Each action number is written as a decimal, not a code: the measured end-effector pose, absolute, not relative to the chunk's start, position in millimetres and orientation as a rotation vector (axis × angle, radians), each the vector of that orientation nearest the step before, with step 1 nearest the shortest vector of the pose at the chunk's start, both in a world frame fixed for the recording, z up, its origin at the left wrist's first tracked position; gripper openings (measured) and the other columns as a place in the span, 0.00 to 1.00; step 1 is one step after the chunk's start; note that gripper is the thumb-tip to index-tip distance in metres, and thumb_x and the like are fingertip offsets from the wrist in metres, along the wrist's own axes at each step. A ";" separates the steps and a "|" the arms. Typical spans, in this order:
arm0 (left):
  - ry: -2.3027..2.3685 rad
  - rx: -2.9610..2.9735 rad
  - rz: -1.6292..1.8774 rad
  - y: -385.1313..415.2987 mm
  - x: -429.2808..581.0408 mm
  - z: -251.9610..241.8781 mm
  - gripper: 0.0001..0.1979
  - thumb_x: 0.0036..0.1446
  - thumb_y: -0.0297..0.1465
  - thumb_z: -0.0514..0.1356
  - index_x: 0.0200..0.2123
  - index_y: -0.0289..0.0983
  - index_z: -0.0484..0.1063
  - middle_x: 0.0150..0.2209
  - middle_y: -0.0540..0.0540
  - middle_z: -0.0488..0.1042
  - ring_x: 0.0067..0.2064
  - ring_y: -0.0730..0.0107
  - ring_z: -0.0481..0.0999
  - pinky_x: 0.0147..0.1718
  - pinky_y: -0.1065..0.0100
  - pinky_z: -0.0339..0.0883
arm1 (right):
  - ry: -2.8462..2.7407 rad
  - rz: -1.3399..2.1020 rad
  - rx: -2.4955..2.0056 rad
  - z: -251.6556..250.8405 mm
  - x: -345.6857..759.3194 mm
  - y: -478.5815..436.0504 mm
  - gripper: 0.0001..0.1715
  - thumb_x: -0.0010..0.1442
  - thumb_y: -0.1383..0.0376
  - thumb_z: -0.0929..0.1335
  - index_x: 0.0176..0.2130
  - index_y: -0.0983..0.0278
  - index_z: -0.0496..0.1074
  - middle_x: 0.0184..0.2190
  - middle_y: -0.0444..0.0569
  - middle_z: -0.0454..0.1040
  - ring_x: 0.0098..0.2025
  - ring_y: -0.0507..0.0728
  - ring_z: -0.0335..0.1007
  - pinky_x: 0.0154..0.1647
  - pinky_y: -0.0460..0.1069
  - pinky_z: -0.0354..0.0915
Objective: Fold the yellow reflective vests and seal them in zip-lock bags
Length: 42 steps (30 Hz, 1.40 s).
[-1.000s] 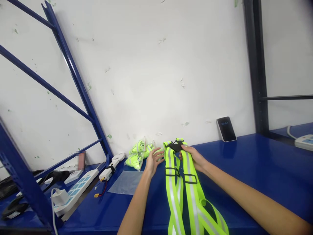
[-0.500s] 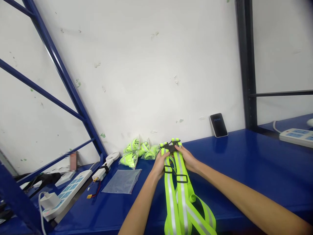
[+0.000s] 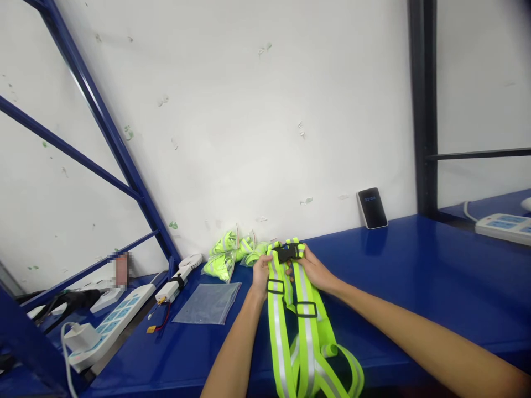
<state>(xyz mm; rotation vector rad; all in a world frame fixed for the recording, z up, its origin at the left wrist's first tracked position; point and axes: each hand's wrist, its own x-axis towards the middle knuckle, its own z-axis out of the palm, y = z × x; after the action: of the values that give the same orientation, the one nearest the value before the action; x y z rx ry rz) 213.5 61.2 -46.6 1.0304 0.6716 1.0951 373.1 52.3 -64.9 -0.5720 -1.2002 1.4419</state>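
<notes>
A neon-yellow reflective strap harness with silver stripes hangs down from both hands over the front of the blue table. Its black buckle is at the top, between the hands. My left hand pinches the left strap beside the buckle. On the other side, my right hand grips the right strap, its fingers partly behind the webbing. Two black slider frames sit on the straps below the buckle. Several bagged yellow harnesses lie behind, against the wall.
A flat clear bag lies left on the blue table. Farther left are a power strip, a small white fan and a battery pack with wires. A phone-like device leans on the wall.
The buckle and straps have shifted slightly left and lie flatter between the hands. My left hand has moved left, away from the buckle's middle. The view has tilted slightly.
</notes>
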 end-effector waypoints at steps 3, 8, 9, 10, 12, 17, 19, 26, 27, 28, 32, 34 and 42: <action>0.660 1.020 1.124 60.6 211.8 -47.0 0.25 0.47 0.38 0.56 0.49 0.34 0.67 0.35 0.39 0.75 0.33 0.57 0.76 0.30 0.60 0.69 | -0.978 1.508 -0.532 -60.0 369.0 48.9 0.18 0.57 0.64 0.66 0.48 0.54 0.60 0.27 0.40 0.73 0.24 0.54 0.71 0.26 0.51 0.68; 0.652 1.018 1.073 57.2 212.1 -43.3 0.22 0.48 0.41 0.57 0.44 0.34 0.68 0.34 0.38 0.74 0.34 0.57 0.75 0.31 0.59 0.69 | -0.756 1.720 -0.606 -47.5 377.9 49.6 0.03 0.56 0.65 0.63 0.32 0.62 0.65 0.17 0.43 0.67 0.18 0.54 0.64 0.20 0.49 0.63; 0.645 1.025 1.044 56.7 212.1 -43.3 0.21 0.48 0.41 0.58 0.43 0.34 0.68 0.33 0.39 0.74 0.34 0.58 0.75 0.31 0.59 0.69 | -0.726 1.782 -0.626 -46.2 381.3 50.8 0.06 0.56 0.64 0.63 0.28 0.63 0.64 0.16 0.43 0.66 0.17 0.53 0.63 0.19 0.48 0.62; 0.635 1.033 1.015 56.3 211.9 -43.9 0.21 0.47 0.41 0.61 0.42 0.34 0.69 0.32 0.40 0.73 0.33 0.59 0.75 0.31 0.60 0.69 | -0.710 1.833 -0.632 -45.6 384.8 52.3 0.09 0.56 0.64 0.63 0.25 0.63 0.63 0.16 0.43 0.65 0.17 0.52 0.62 0.19 0.47 0.62; 0.605 1.054 0.973 56.2 211.2 -46.7 0.22 0.43 0.40 0.65 0.40 0.35 0.69 0.29 0.44 0.72 0.30 0.64 0.73 0.29 0.63 0.68 | -0.729 1.870 -0.593 -46.4 390.5 55.4 0.12 0.56 0.64 0.63 0.22 0.63 0.62 0.16 0.43 0.63 0.17 0.50 0.60 0.20 0.46 0.61; 0.536 1.109 0.947 56.5 210.8 -49.8 0.24 0.37 0.44 0.71 0.31 0.35 0.68 0.24 0.50 0.65 0.23 0.76 0.64 0.22 0.72 0.59 | -0.923 1.833 -0.483 -51.1 393.6 59.2 0.13 0.55 0.64 0.65 0.21 0.63 0.62 0.16 0.41 0.59 0.18 0.49 0.55 0.24 0.46 0.61; 0.541 1.072 0.979 56.0 210.6 -45.3 0.23 0.44 0.49 0.65 0.28 0.35 0.67 0.21 0.51 0.62 0.21 0.77 0.60 0.20 0.72 0.56 | -0.946 1.820 -0.466 -50.1 392.2 58.1 0.12 0.54 0.65 0.66 0.22 0.63 0.62 0.16 0.40 0.59 0.18 0.49 0.54 0.24 0.46 0.59; 0.513 1.085 1.064 53.9 208.0 -34.2 0.16 0.47 0.37 0.59 0.40 0.36 0.70 0.26 0.48 0.68 0.25 0.72 0.65 0.24 0.70 0.60 | -0.878 1.739 -0.364 -35.7 399.5 53.8 0.14 0.56 0.64 0.67 0.22 0.62 0.61 0.17 0.40 0.59 0.20 0.50 0.57 0.27 0.47 0.62; 0.510 1.105 1.027 53.4 209.1 -35.2 0.16 0.45 0.33 0.61 0.40 0.36 0.70 0.25 0.49 0.68 0.24 0.74 0.64 0.24 0.71 0.59 | -0.882 1.754 -0.392 -34.9 401.4 54.0 0.16 0.57 0.62 0.67 0.22 0.62 0.60 0.17 0.41 0.60 0.21 0.50 0.59 0.27 0.47 0.63; 0.508 1.124 0.997 52.6 210.9 -36.4 0.18 0.43 0.30 0.63 0.41 0.37 0.70 0.25 0.51 0.67 0.23 0.77 0.63 0.23 0.73 0.57 | -0.885 1.771 -0.422 -34.9 402.8 54.5 0.17 0.58 0.60 0.66 0.22 0.62 0.59 0.18 0.42 0.62 0.21 0.51 0.60 0.27 0.48 0.64; 0.553 1.175 1.020 48.7 221.4 -39.1 0.19 0.42 0.28 0.66 0.40 0.37 0.70 0.23 0.54 0.67 0.20 0.81 0.60 0.22 0.75 0.56 | -0.835 1.752 -0.442 -41.6 401.8 60.3 0.12 0.57 0.62 0.69 0.26 0.63 0.63 0.19 0.41 0.65 0.21 0.50 0.64 0.24 0.46 0.65; 0.558 1.144 1.081 47.4 226.2 -38.9 0.18 0.46 0.35 0.63 0.41 0.35 0.71 0.27 0.50 0.72 0.24 0.73 0.69 0.27 0.70 0.63 | -0.814 1.675 -0.441 -46.4 398.5 64.8 0.09 0.55 0.65 0.70 0.30 0.62 0.65 0.19 0.40 0.67 0.22 0.50 0.66 0.23 0.45 0.66; 0.676 1.148 1.146 62.2 234.9 -55.9 0.18 0.47 0.34 0.66 0.42 0.35 0.70 0.35 0.44 0.78 0.34 0.63 0.78 0.34 0.65 0.71 | -1.019 1.379 -0.702 -57.1 392.8 67.0 0.13 0.54 0.63 0.69 0.42 0.58 0.68 0.19 0.41 0.72 0.19 0.56 0.69 0.20 0.50 0.67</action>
<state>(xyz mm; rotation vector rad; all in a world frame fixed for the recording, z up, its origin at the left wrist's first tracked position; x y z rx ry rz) 234.9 62.2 -55.9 1.1482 0.6759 1.1459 392.8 67.0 -57.1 -0.7020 -1.0194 1.3789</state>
